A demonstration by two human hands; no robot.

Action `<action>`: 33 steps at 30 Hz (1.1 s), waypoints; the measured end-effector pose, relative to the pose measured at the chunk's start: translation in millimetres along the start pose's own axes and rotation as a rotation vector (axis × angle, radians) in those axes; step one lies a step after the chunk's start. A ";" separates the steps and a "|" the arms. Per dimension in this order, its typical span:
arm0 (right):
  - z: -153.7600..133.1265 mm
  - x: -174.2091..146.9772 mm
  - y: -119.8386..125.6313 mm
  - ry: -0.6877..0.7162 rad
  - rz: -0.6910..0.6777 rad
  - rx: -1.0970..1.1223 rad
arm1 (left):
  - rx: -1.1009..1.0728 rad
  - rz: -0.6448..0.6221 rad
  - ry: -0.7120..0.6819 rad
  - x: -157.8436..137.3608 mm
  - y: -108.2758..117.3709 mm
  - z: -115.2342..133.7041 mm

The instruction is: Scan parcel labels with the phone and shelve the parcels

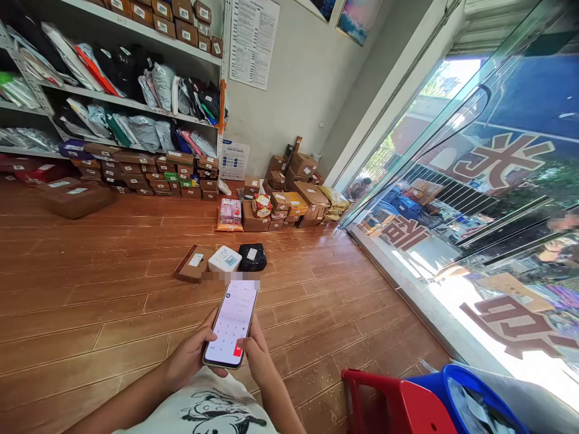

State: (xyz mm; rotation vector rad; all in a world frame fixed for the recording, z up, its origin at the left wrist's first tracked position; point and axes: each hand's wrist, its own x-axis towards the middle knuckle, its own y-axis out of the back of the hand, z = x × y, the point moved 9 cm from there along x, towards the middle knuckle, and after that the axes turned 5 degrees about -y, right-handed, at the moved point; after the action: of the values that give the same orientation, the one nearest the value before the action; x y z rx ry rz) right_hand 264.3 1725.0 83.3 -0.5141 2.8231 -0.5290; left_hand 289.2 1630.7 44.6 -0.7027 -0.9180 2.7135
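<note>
A smartphone (231, 319) is held upright in front of my body, its lit screen showing a number keypad with a red key at the lower right. My left hand (196, 343) grips the phone's left side, thumb over the lower left of the screen. Around its right edge closes my right hand (256, 349), with the thumb at the red key. On the floor beyond the phone lie three parcels in a row: a brown cardboard box (194, 263), a white box (225, 260) and a black wrapped package (253, 257).
Shelves (136, 102) full of bagged parcels stand at the back left, with stacked boxes (149, 175) below. More cartons (312, 202) pile up by the wall. A glass door (452, 181) is on the right. A red stool (398, 401) and a blue bin (456, 386) stand at lower right.
</note>
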 end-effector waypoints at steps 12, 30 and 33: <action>1.5 4.8 6.7 -0.023 0.108 0.044 | 0.016 -0.062 0.007 -10.4 -17.0 14.1; 19.0 48.9 -7.8 -0.040 0.159 -0.003 | -0.180 -0.072 0.032 7.8 16.3 28.5; 32.7 59.0 -17.8 -0.018 0.037 0.058 | -0.202 -0.085 0.028 17.5 29.8 31.7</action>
State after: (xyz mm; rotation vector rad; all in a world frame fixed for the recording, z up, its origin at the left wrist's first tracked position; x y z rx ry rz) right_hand 224.8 1677.2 51.5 -0.4524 2.7856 -0.5947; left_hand 257.5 1596.3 41.9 -0.7181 -1.1984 2.5549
